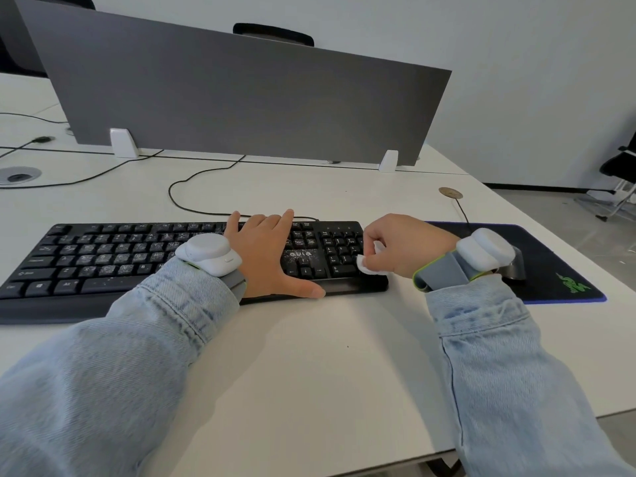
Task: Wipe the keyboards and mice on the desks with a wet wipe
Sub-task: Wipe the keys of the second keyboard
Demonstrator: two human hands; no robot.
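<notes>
A black keyboard (103,256) with dusty keys lies across the white desk (309,356). My left hand (272,256) rests flat on its right half, fingers spread, thumb along the front edge. My right hand (406,246) pinches a folded white wet wipe (366,266) at the keyboard's right end, over the number pad. A grey mouse (512,268) sits on a black mouse pad (557,266), mostly hidden behind my right wrist.
A grey partition (241,98) stands behind the keyboard on white feet. The keyboard cable (179,197) loops across the desk. A cable grommet (19,175) is at far left, another (450,193) near the pad. The desk edge falls away at right.
</notes>
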